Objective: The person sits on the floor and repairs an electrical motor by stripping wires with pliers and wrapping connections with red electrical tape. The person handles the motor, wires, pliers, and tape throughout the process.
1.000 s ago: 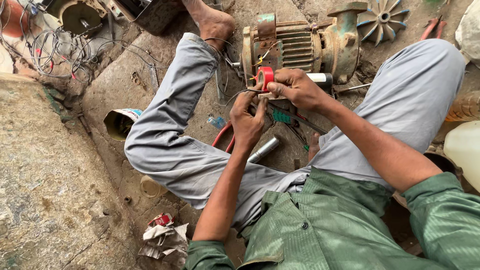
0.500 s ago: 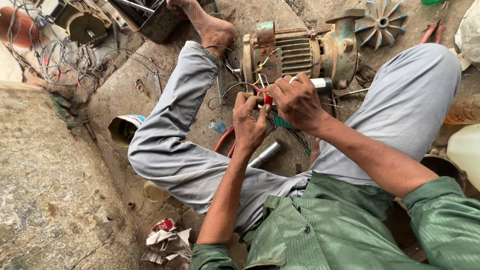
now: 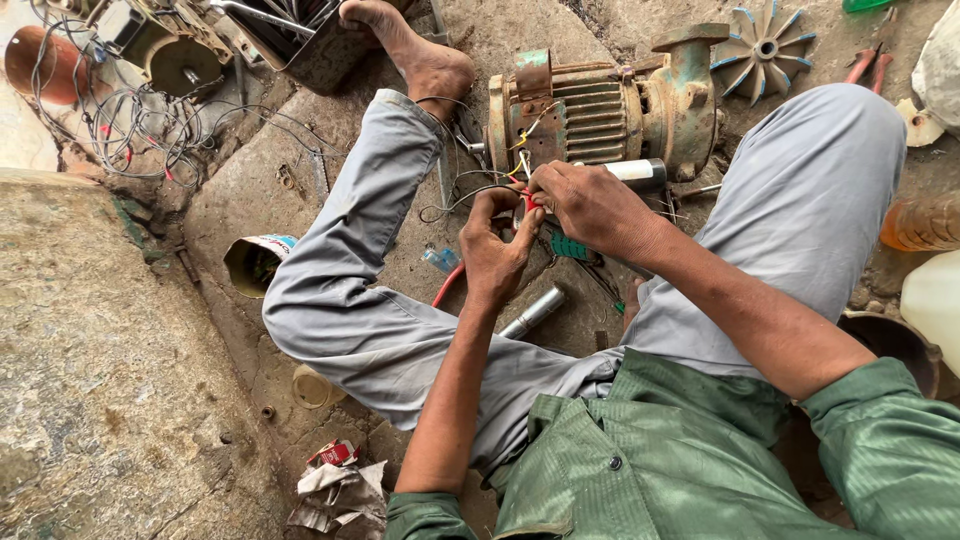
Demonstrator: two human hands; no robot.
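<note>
Seen from the head camera, the person sits on bare ground with both legs spread around an old green electric motor (image 3: 590,115), whose pump end lies toward the right beside a loose blue-tipped fan wheel (image 3: 765,45). The left hand (image 3: 497,250) and the right hand (image 3: 590,208) meet just in front of the motor's terminal end, both pinched shut on a short bit of red wire (image 3: 528,198) between them; the fingertips hide the wire's bare end, so how it is being joined cannot be told. Thin yellow and dark leads (image 3: 520,140) run from the motor's box down to the same spot. Under the hands lie a green-handled tool (image 3: 572,247), a short metal tube (image 3: 532,313) and a red hose or cable (image 3: 447,287), all on the ground between the knees. A white-capped cylinder (image 3: 635,172) rests against the motor, just behind the right hand. To the left sit a cut paper cup (image 3: 255,262), a tangle of loose wires (image 3: 130,125) and crumpled paper (image 3: 335,490). The risk here, as I judge it, lies in the grip: the wire is thin and held only at the fingertips, so a slip could let the twist come loose or pull the lead out of the box, and stray strands could touch a neighbouring lead.
</note>
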